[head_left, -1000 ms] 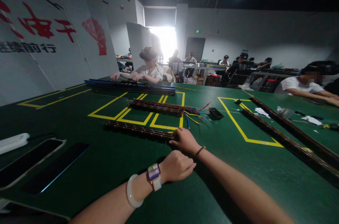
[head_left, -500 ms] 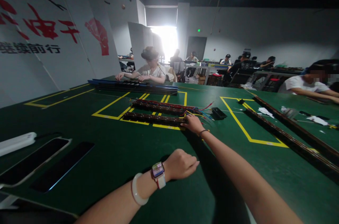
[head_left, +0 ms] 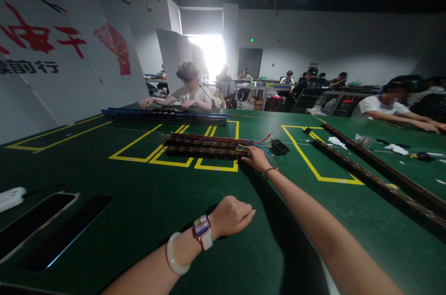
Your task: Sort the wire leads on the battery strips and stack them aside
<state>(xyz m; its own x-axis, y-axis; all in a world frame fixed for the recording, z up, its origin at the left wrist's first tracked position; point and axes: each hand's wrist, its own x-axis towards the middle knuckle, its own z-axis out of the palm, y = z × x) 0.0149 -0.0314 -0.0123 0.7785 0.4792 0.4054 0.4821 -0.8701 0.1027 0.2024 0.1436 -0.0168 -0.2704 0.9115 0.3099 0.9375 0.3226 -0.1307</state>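
Note:
My right hand [head_left: 257, 159] is at the right end of the nearest long dark strip [head_left: 202, 151], its fingers closed on that end among coloured wires [head_left: 261, 143]. Further dark strips [head_left: 209, 141] lie alongside, just behind it, with red, blue and yellow wires trailing from their right ends. To the right of the wires is a small black tray [head_left: 280, 147]. Nearer to me, my left hand [head_left: 232, 216] rests on the green table, curled into a loose fist with nothing visible in it; its palm side is hidden.
Yellow tape [head_left: 216, 168] marks boxes on the table [head_left: 146, 211]. Two phones [head_left: 66, 234] lie at left. Long dark strips [head_left: 362, 169] and white scraps [head_left: 336, 142] are at right. Across the table, a person [head_left: 191, 93] handles blue-black rails [head_left: 163, 116]; another person [head_left: 390, 104] sits at right.
The nearest strip has shifted away from me and to the right, closing up against the strips behind, with my right hand at its end. My left hand stays curled. The view has turned slightly right.

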